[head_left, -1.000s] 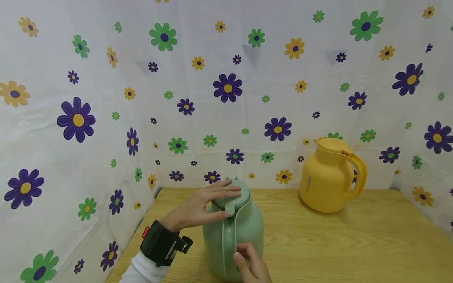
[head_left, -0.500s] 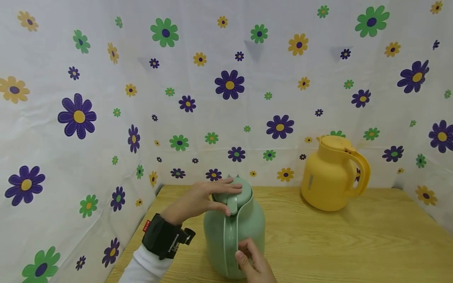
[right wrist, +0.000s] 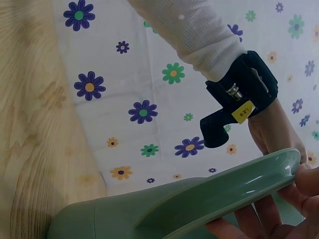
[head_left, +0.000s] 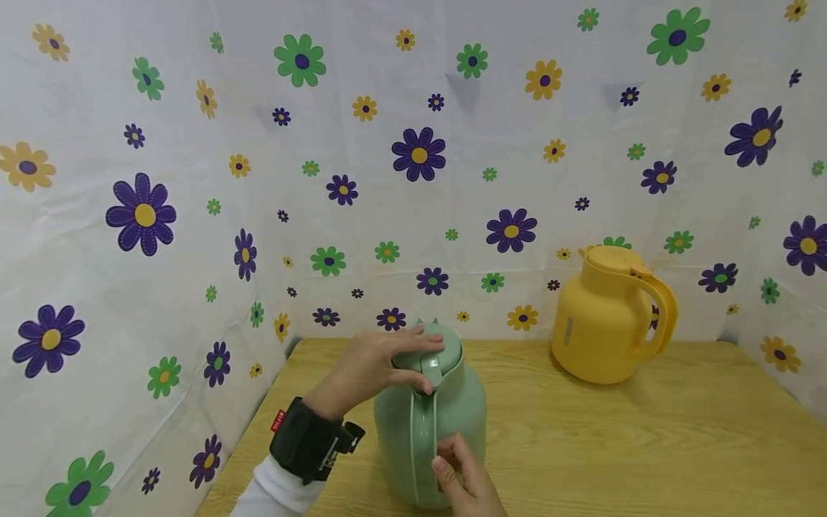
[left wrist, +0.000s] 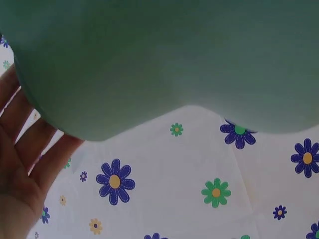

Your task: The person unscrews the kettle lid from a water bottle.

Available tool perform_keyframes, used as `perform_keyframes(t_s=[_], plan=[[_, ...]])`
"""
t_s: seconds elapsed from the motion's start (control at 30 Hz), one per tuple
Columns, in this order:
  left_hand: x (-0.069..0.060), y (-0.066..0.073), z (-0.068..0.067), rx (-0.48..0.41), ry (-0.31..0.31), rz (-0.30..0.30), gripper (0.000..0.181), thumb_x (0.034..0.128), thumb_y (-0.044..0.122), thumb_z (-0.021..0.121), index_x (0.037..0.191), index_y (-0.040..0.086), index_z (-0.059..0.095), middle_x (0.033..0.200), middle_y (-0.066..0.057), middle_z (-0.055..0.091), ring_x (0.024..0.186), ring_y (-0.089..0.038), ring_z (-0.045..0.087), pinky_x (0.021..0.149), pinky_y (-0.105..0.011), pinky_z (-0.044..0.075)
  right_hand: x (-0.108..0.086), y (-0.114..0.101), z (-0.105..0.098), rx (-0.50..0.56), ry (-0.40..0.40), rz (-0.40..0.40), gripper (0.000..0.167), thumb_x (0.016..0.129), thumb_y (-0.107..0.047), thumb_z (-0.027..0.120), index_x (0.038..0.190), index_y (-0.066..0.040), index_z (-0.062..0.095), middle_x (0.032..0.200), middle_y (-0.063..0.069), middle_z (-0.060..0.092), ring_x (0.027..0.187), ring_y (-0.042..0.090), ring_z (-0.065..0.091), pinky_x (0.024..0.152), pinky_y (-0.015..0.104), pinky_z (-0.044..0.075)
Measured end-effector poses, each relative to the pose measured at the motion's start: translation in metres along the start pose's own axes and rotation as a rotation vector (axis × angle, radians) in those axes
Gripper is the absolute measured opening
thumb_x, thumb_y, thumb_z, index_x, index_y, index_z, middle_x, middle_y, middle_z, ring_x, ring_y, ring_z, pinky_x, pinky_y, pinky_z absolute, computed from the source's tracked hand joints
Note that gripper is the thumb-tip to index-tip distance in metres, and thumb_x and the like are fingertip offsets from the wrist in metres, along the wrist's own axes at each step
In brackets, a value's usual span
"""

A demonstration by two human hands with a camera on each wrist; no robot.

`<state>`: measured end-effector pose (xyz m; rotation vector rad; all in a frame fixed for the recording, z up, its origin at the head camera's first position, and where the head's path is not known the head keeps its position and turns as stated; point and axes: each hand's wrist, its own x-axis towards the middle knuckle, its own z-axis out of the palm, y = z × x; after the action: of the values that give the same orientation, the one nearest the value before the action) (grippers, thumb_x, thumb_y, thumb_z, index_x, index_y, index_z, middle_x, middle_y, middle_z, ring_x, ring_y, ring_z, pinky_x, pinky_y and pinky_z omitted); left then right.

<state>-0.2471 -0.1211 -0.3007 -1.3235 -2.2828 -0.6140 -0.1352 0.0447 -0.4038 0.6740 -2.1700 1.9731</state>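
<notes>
A pale green thermos jug [head_left: 468, 409] stands upright on the wooden table, its handle [head_left: 423, 445] towards me. My left hand [head_left: 370, 368] holds the round lid [head_left: 450, 346] from above, fingers across the top and thumb by the small lid tab [head_left: 431, 369]. On the handle's right side, the curled fingers and thumb of my right hand [head_left: 470, 480] grip it. The jug's wall [left wrist: 164, 59] fills the upper left wrist view, with left fingers [left wrist: 52, 159] along its edge. Seen from the right wrist, the handle [right wrist: 224, 186] slants across the lower part; the lid's fit is hidden.
A yellow thermos jug [head_left: 597, 323] stands at the table's back right, its handle turned right. White flowered cloth [head_left: 362, 230] hangs behind and at both sides. The wooden table [head_left: 581, 445] extends to the right. A black wrist strap [head_left: 306, 441] with a camera sits on my left wrist.
The lid tab has turned a little to the right relative to the handle, with my left hand following. My right hand keeps its hold on the handle. The view has shifted slightly.
</notes>
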Motion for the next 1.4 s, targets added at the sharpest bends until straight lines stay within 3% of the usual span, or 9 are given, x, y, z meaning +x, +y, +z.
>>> perform_keyframes(t_s=[0.23, 0.57, 0.7, 0.8, 0.9, 1.0, 1.13, 1.27, 1.4], plan=[[-0.001, 0.015, 0.007, 0.211, 0.086, -0.061, 0.055, 0.0675, 0.055, 0.065, 0.108, 0.019, 0.070, 0.105, 0.000, 0.065, 0.096, -0.018, 0.062, 0.044, -0.013, 0.031, -0.002, 0.003, 0.003, 0.017, 0.001, -0.038, 0.009, 0.096, -0.006, 0.045, 0.098, 0.003, 0.046, 0.084, 0.005, 0.053, 0.071, 0.011, 0.051, 0.060, 0.024, 0.044], [0.005, 0.034, 0.017, 0.443, 0.181, -0.113, 0.055, 0.0649, 0.058, 0.067, 0.102, 0.017, 0.072, 0.081, -0.003, 0.070, 0.072, -0.017, 0.066, 0.036, -0.017, 0.019, -0.002, 0.005, 0.004, 0.003, 0.018, -0.028, 0.010, 0.096, -0.005, 0.044, 0.100, 0.003, 0.047, 0.083, 0.006, 0.054, 0.069, 0.010, 0.051, 0.059, 0.024, 0.043], [0.007, 0.045, 0.021, 0.538, 0.187, -0.160, 0.053, 0.0679, 0.059, 0.065, 0.094, 0.013, 0.070, 0.063, -0.001, 0.062, 0.041, -0.009, 0.047, 0.035, -0.018, 0.020, -0.003, 0.006, 0.005, 0.011, 0.018, -0.059, 0.009, 0.096, -0.004, 0.044, 0.100, 0.003, 0.048, 0.082, 0.007, 0.054, 0.069, 0.010, 0.051, 0.059, 0.024, 0.044], [0.008, 0.048, 0.020, 0.553, 0.174, -0.175, 0.052, 0.0693, 0.059, 0.065, 0.089, 0.011, 0.067, 0.058, 0.002, 0.051, 0.037, -0.007, 0.031, 0.036, -0.019, 0.021, -0.003, 0.008, 0.006, 0.012, 0.022, -0.098, 0.008, 0.095, -0.003, 0.044, 0.099, 0.003, 0.048, 0.082, 0.009, 0.055, 0.069, 0.010, 0.052, 0.059, 0.024, 0.044], [0.008, 0.043, 0.013, 0.489, 0.134, -0.165, 0.052, 0.0704, 0.056, 0.068, 0.094, 0.010, 0.069, 0.067, 0.000, 0.061, 0.045, -0.010, 0.048, 0.040, -0.019, 0.034, -0.002, 0.007, 0.007, 0.011, 0.017, -0.078, 0.010, 0.096, -0.004, 0.044, 0.100, 0.003, 0.048, 0.084, 0.011, 0.057, 0.071, 0.009, 0.052, 0.059, 0.024, 0.045], [0.006, 0.034, 0.002, 0.376, 0.063, -0.150, 0.046, 0.0758, 0.048, 0.069, 0.101, 0.010, 0.069, 0.093, -0.004, 0.068, 0.079, -0.019, 0.063, 0.063, -0.028, 0.051, 0.000, 0.004, 0.006, 0.012, 0.011, -0.015, 0.013, 0.097, -0.008, 0.045, 0.101, 0.003, 0.049, 0.087, 0.011, 0.058, 0.075, 0.009, 0.053, 0.062, 0.025, 0.046], [0.005, 0.013, -0.010, 0.078, -0.058, -0.093, 0.026, 0.0834, 0.029, 0.068, 0.104, 0.013, 0.067, 0.123, -0.003, 0.057, 0.123, -0.024, 0.042, 0.098, -0.043, 0.034, 0.001, 0.002, 0.002, 0.011, 0.011, 0.045, 0.016, 0.098, -0.013, 0.044, 0.102, 0.002, 0.049, 0.093, 0.010, 0.058, 0.081, 0.010, 0.053, 0.065, 0.026, 0.046], [0.003, -0.005, -0.010, -0.245, -0.158, -0.059, 0.021, 0.0857, 0.015, 0.066, 0.106, 0.017, 0.062, 0.134, 0.000, 0.047, 0.132, -0.020, 0.025, 0.103, -0.045, 0.025, 0.001, 0.002, -0.001, -0.004, 0.022, 0.026, 0.014, 0.098, -0.011, 0.044, 0.102, 0.002, 0.048, 0.094, 0.011, 0.058, 0.081, 0.010, 0.053, 0.065, 0.026, 0.046], [0.000, -0.009, -0.008, -0.363, -0.176, -0.088, 0.025, 0.0863, 0.013, 0.065, 0.110, 0.017, 0.060, 0.135, 0.000, 0.047, 0.132, -0.019, 0.026, 0.102, -0.044, 0.028, 0.001, 0.002, 0.000, 0.002, 0.029, 0.007, 0.013, 0.097, -0.009, 0.045, 0.101, 0.003, 0.048, 0.093, 0.013, 0.058, 0.081, 0.010, 0.053, 0.065, 0.026, 0.047]])
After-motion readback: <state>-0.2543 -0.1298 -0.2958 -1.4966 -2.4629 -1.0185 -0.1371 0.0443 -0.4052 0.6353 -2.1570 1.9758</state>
